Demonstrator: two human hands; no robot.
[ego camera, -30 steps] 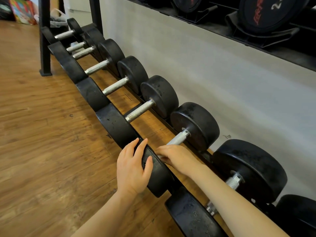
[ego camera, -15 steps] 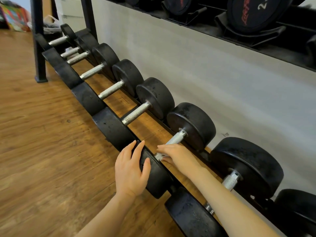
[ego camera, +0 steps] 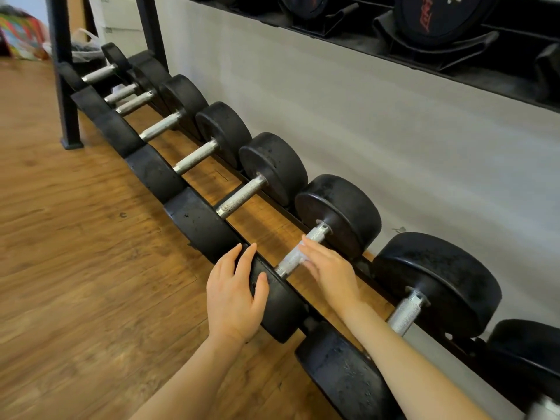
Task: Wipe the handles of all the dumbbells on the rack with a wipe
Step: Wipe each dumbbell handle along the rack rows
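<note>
A low rack holds a row of black dumbbells with knurled steel handles. My left hand [ego camera: 233,298] rests flat on the near head [ego camera: 281,301] of one dumbbell, fingers over its rim and thumb on its face. My right hand [ego camera: 330,271] lies over that dumbbell's handle [ego camera: 291,262], close to the far head [ego camera: 342,213]. A scrap of pale wipe [ego camera: 301,246] shows at its fingertips, and the thumb is hidden. More handles run off to the left, such as the neighbouring handle [ego camera: 242,195], and another handle [ego camera: 404,313] sits to the right.
Wood floor [ego camera: 75,253] lies left of the rack. A grey wall [ego camera: 394,140] stands behind it. An upper shelf [ego camera: 439,25] carries more black weights. The black rack post [ego camera: 65,86] stands at the far left, with bags beyond it.
My right hand has slid up the handle from the near head toward the far head, baring the near end of the handle. My left hand has stayed on the near head.
</note>
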